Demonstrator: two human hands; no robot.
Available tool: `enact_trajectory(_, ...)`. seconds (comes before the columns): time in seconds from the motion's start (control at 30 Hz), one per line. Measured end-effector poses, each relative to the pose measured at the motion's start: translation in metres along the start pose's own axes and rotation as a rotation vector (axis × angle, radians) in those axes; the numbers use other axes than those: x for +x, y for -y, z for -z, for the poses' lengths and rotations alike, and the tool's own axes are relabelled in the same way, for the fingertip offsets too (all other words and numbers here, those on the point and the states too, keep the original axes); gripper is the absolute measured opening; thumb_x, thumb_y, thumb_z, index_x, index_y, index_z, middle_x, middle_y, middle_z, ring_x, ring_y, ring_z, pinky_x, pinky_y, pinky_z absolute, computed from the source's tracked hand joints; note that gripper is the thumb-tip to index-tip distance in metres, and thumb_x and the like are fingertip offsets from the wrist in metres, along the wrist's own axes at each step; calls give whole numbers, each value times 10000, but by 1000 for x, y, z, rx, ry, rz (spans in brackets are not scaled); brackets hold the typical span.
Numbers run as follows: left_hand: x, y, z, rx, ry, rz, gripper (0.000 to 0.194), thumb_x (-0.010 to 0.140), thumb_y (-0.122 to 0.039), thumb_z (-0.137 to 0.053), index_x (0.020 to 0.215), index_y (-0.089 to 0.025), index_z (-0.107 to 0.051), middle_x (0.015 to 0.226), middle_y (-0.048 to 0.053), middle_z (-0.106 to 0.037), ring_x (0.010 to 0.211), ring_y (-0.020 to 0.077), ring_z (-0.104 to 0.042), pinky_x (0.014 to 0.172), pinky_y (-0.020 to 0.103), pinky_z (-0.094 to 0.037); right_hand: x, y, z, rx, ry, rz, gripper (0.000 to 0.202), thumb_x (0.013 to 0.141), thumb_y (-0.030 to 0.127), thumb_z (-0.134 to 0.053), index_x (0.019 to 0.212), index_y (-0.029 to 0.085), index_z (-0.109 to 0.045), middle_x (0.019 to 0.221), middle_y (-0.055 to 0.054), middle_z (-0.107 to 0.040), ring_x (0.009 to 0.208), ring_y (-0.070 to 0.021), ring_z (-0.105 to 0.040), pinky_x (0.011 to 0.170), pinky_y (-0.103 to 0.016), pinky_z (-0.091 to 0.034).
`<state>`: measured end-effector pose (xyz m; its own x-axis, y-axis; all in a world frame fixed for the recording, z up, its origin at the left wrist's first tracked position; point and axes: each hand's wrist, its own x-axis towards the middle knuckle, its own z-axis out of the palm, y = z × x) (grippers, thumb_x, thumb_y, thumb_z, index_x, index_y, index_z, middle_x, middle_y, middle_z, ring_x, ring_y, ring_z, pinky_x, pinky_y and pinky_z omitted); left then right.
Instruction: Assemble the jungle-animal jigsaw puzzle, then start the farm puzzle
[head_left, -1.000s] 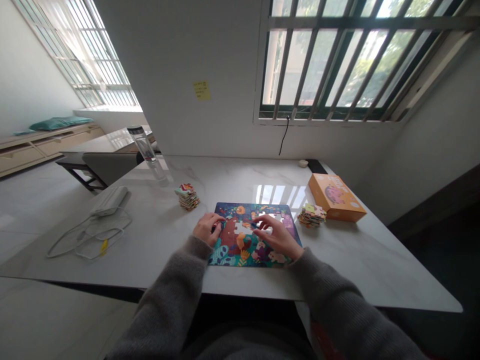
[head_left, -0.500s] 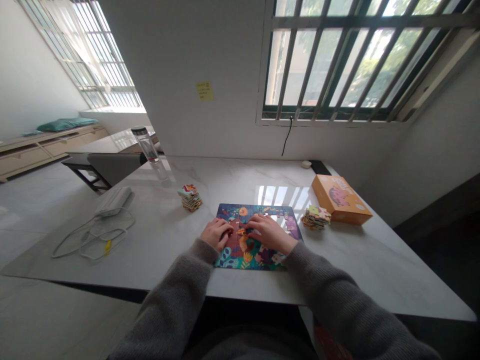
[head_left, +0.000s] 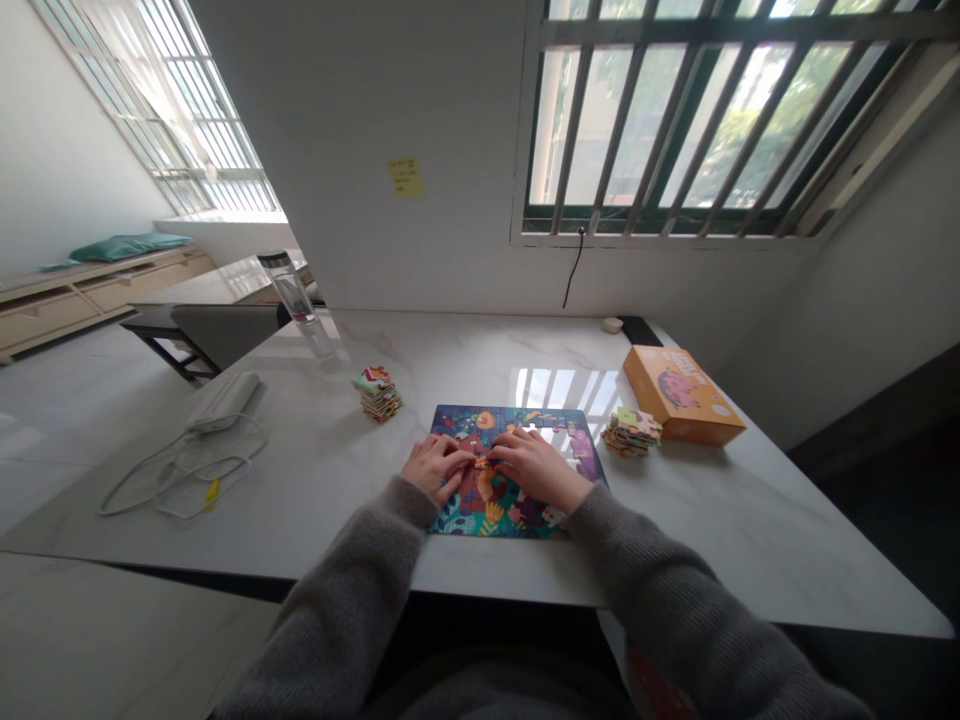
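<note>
A colourful jigsaw puzzle [head_left: 491, 515] lies on the white marbled table in front of me, partly filled, with a pale gap toward its upper right. My left hand [head_left: 435, 467] rests over its left half, fingers bent and reaching toward the middle. From the other side my right hand [head_left: 541, 470] reaches in, its fingertips drawn together close to those of the left. Both hands' fingertips meet at a small orange puzzle piece [head_left: 481, 463], mostly hidden by the fingers. Whether it sits flush in the picture I cannot tell.
Stacks of loose pieces stand left [head_left: 378, 395] and right [head_left: 631, 433] of the puzzle. An orange box [head_left: 682, 395] lies at the right. A white device with a cable [head_left: 225, 402] is on the left, and a clear bottle [head_left: 289, 288] stands behind it.
My left hand's fingers have stretched rightward to the middle of the puzzle, close to the right fingertips. My right hand has shifted slightly left. The stacks and box stay put.
</note>
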<state>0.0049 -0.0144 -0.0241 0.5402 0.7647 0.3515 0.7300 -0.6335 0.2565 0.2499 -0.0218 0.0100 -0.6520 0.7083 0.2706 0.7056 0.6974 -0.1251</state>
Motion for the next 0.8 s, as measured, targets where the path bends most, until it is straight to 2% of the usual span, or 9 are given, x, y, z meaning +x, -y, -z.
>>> enact_trajectory(0.13,-1,2,-4,-48,21,-98,369,885,-258,-575,1228,-325,-695,1191,58,-657,1097,282,-518,912,437,-400,0,2,0,-9,-2,-5,189,967,200,-597,1130,232,-688,1123,-85,-661,1043,-242,-547,894,-377,-429)
enact_trajectory(0.23,-1,2,-5,-89,36,-149,369,904,-234,-540,1235,-301,-689,1291,33,-660,1158,275,-507,995,453,-380,-1,4,1,-4,2,-6,201,973,186,-574,1131,230,-691,1145,-88,-655,1062,-245,-547,906,-389,-435)
enact_trajectory(0.5,0,-3,-4,-98,12,-135,305,895,-224,-546,1158,-262,-694,1255,34,-688,1155,267,-541,994,452,-397,-7,10,-1,67,-25,4,254,964,196,-580,1198,220,-675,1183,-96,-653,1137,-259,-539,1003,-429,-445)
enact_trajectory(0.57,2,0,-1,-98,-28,-82,293,900,-220,-538,1150,-248,-688,1192,49,-701,1117,256,-564,969,428,-419,-11,9,0,115,-41,-6,264,959,190,-584,1206,226,-669,1175,-93,-653,1125,-252,-546,997,-426,-457)
enact_trajectory(0.7,10,10,7,-40,-128,157,297,872,-211,-560,1146,-217,-673,1102,73,-672,1046,258,-569,939,406,-451,-18,3,3,182,-84,-37,246,963,180,-564,1183,213,-669,1136,-101,-653,1071,-248,-560,971,-429,-476)
enact_trajectory(0.8,17,17,11,19,-58,275,403,836,-261,-628,1236,-211,-628,1157,89,-626,1082,288,-542,963,424,-452,-22,-2,4,205,-127,-58,230,975,201,-548,1170,207,-668,1139,-108,-652,1075,-261,-560,970,-442,-476)
